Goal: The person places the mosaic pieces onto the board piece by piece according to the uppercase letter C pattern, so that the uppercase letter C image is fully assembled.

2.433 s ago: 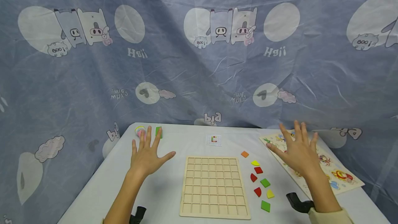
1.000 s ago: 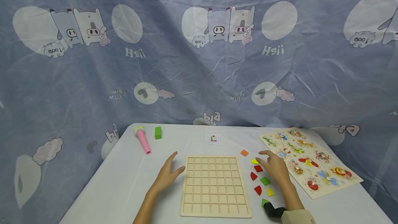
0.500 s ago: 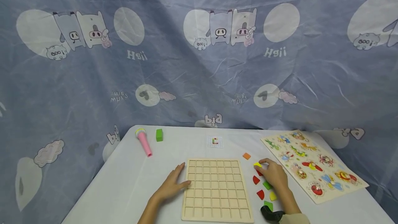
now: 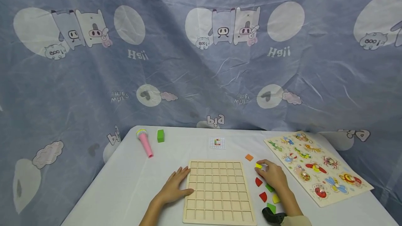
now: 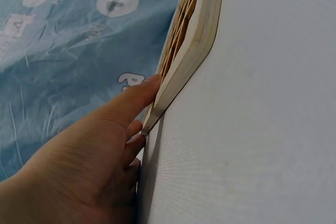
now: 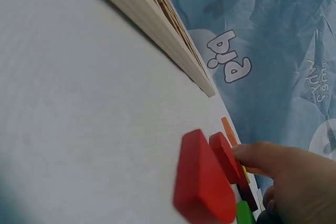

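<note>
A wooden grid board (image 4: 218, 191) lies mid-table, its square cells bare. My left hand (image 4: 173, 188) rests at its left edge, thumb on the rim and fingers extended along the side; the left wrist view shows the thumb touching the rim (image 5: 181, 72). Right of the board, my right hand (image 4: 274, 174) pinches a yellow quarter-round block (image 4: 258, 165) between thumb and index finger. Near this hand lie an orange square block (image 4: 249, 157) and two red quarter-round blocks (image 4: 258, 181), plus green blocks (image 4: 271, 208) and another yellow block (image 4: 276, 198). The hand hides a red square block from the head camera.
A small pattern card (image 4: 217, 143) lies behind the board. At the back left are a pink toy microphone (image 4: 146, 144) and a green block (image 4: 161, 136). An insect puzzle board (image 4: 317, 170) covers the right side. A printed cloth (image 4: 201, 62) hangs behind the table.
Both hands have come down from above the table. The left has settled on the board's edge; the right has reached the blocks, taken hold of the yellow quarter-round one and shifted it slightly left.
</note>
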`<state>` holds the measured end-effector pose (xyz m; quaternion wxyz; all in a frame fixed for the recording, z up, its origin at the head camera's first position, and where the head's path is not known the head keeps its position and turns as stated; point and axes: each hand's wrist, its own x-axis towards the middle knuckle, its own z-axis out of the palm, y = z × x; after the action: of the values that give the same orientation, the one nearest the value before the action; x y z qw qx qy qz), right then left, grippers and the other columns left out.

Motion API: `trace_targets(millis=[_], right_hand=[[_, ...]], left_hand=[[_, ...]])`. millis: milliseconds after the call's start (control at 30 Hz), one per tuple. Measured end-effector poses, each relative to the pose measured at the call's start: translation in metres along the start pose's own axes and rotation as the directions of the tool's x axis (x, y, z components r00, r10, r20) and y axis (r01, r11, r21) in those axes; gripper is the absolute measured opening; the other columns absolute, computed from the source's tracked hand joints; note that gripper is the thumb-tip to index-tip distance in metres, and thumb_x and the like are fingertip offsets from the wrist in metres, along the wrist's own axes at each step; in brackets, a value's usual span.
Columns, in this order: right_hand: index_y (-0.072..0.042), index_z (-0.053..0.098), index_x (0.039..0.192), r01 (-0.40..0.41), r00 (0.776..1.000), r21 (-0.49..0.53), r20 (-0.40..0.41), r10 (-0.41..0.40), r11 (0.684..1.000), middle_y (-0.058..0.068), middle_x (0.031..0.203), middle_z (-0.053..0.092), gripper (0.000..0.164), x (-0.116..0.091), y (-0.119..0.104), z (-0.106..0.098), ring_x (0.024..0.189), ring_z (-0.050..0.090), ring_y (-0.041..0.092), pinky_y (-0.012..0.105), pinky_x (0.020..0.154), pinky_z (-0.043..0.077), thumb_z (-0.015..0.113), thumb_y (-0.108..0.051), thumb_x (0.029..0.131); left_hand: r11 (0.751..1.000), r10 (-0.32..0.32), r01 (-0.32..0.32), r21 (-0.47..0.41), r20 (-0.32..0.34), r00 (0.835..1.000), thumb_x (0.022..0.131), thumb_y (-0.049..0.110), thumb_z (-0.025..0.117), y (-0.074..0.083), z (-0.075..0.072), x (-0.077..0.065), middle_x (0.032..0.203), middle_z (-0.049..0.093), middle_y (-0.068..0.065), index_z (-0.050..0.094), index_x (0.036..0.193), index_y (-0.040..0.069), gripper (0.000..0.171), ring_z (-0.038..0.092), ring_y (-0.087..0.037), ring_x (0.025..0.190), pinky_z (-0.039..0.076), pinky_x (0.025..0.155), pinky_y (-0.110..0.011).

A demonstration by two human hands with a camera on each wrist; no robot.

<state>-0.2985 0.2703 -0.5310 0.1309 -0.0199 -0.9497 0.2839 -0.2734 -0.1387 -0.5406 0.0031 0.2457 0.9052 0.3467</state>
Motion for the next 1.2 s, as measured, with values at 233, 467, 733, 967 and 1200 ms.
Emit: trace_targets(millis=[233, 467, 733, 967, 1200], right_hand=[[-0.010, 0.064, 0.111, 0.005, 1.000, -0.005, -0.012, -0.005, 1.000, -0.002, 0.050, 0.037, 0.045, -0.0009, -0.0009, 0.0004, 0.044, 0.034, 0.013, 0.027, 0.039, 0.027, 0.069, -0.041, 0.079], [-0.009, 0.063, 0.110, -0.040, 0.998, -0.043, -0.059, 0.037, 0.998, -0.001, 0.051, 0.040, 0.044, -0.0013, 0.0018, -0.0025, 0.046, 0.038, 0.015, 0.029, 0.041, 0.029, 0.071, -0.038, 0.078], [-0.007, 0.064, 0.108, -0.104, 0.992, -0.040, -0.079, 0.101, 0.994, 0.000, 0.053, 0.042, 0.041, -0.0017, 0.0031, -0.0061, 0.048, 0.040, 0.016, 0.028, 0.042, 0.031, 0.070, -0.034, 0.079], [-0.006, 0.066, 0.108, -0.088, 0.993, -0.023, -0.086, 0.086, 0.996, 0.000, 0.056, 0.042, 0.035, 0.0018, 0.0039, -0.0049, 0.047, 0.040, 0.014, 0.027, 0.041, 0.032, 0.066, -0.030, 0.082], [-0.009, 0.065, 0.109, -0.058, 0.996, -0.033, -0.073, 0.055, 0.998, -0.001, 0.053, 0.040, 0.042, 0.0034, 0.0052, -0.0033, 0.046, 0.039, 0.014, 0.028, 0.041, 0.030, 0.070, -0.038, 0.079]], left_hand=[[1.000, 0.029, -0.029, 0.007, -0.004, 1.000, 0.081, 0.049, 0.064, -0.0024, 0.0003, 0.0001, 0.148, 0.029, -0.011, 0.035, 0.142, 0.008, 0.080, 0.016, -0.035, 0.137, 0.008, 0.109, -0.054], [0.999, 0.042, -0.042, -0.005, -0.006, 0.999, 0.081, 0.049, 0.064, -0.0035, 0.0002, 0.0002, 0.148, 0.030, -0.012, 0.036, 0.142, 0.007, 0.079, 0.016, -0.036, 0.137, 0.008, 0.109, -0.055], [0.999, 0.030, -0.030, -0.008, 0.000, 1.000, 0.080, 0.050, 0.065, -0.0034, -0.0004, -0.0002, 0.148, 0.029, -0.010, 0.036, 0.142, 0.009, 0.080, 0.016, -0.034, 0.137, 0.008, 0.109, -0.054], [1.000, 0.010, -0.010, -0.001, -0.009, 1.000, 0.079, 0.051, 0.064, -0.0025, -0.0010, 0.0010, 0.148, 0.029, -0.008, 0.037, 0.142, 0.011, 0.079, 0.016, -0.032, 0.138, 0.008, 0.110, -0.052], [1.000, 0.007, -0.007, -0.013, 0.007, 1.000, 0.080, 0.052, 0.064, -0.0049, -0.0004, -0.0005, 0.149, 0.028, -0.006, 0.035, 0.143, 0.011, 0.080, 0.015, -0.031, 0.138, 0.006, 0.110, -0.051]])
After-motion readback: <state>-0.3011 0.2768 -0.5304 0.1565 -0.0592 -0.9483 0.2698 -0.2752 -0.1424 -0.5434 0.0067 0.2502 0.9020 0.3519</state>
